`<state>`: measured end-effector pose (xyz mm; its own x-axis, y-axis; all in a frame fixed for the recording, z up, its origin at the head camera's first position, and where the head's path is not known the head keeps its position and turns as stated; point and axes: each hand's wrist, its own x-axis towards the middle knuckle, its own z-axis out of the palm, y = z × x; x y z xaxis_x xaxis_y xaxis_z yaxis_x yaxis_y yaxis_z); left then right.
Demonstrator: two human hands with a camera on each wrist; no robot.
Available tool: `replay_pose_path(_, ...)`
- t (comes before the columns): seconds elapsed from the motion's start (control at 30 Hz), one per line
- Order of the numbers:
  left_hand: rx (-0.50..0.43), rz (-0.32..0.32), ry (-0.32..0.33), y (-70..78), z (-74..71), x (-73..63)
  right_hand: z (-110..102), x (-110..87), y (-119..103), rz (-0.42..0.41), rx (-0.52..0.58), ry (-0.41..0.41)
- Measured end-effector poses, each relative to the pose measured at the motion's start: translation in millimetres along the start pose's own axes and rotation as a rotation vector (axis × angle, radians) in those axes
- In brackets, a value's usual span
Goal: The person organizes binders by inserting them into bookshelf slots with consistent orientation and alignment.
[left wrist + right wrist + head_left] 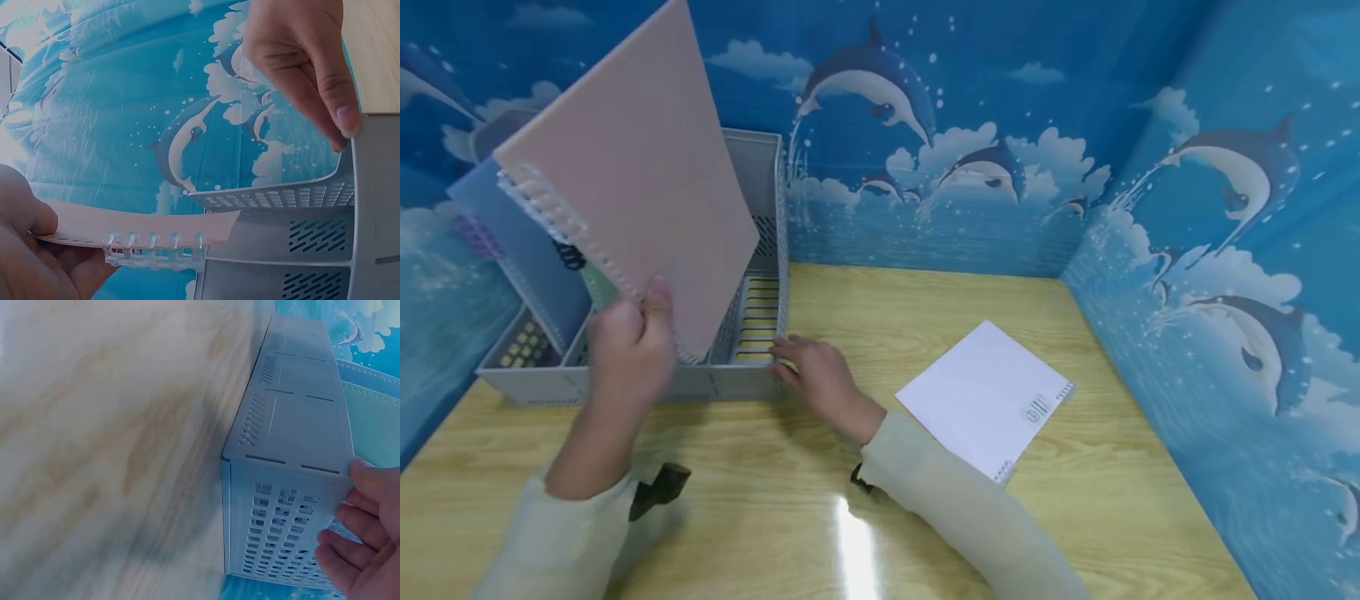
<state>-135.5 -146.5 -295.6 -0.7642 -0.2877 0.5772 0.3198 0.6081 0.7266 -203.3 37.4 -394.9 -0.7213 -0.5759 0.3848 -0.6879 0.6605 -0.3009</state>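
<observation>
My left hand grips a pink notebook by its lower edge, thumb on the cover. The notebook tilts above a grey desktop file holder, and its clear ring binding shows in the left wrist view. My right hand pinches the holder's front right corner between thumb and fingers, also seen from its side in the right wrist view. Inside the holder, on the left, stand a blue notebook and a green notebook, the green one mostly hidden in the head view by the pink notebook.
A white notebook lies on the wood-grain table to the right of the holder. Behind and at both sides hangs a blue dolphin-print sheet.
</observation>
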Motion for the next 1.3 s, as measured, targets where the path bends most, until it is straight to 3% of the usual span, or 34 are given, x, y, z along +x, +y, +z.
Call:
replay_pose_path(0.23,0.097,0.035,0.108,-5.8,-6.0,1.5,1.0,1.4,-1.8,-0.042,-0.087,0.013)
replay_pose_path(0.4,0.074,0.031,0.141,-7.9,-8.2,0.4,1.8,1.2,-1.4,-0.061,-0.101,0.026)
replay_pose_path(0.63,0.093,0.020,0.121,-6.7,-11.6,-4.6,2.2,0.5,-0.5,-0.093,-0.094,0.040)
replay_pose_path(0.87,0.068,0.084,0.182,-9.3,-11.7,-6.2,4.4,-0.1,2.0,-0.082,-0.093,0.042)
replay_pose_path(1.07,0.080,0.087,0.140,-15.1,-10.2,-3.9,4.4,1.1,2.3,-0.098,-0.127,0.023)
replay_pose_path(1.3,0.106,0.042,0.126,-29.1,-3.9,-0.1,-1.3,4.2,1.2,-0.117,-0.168,-0.015)
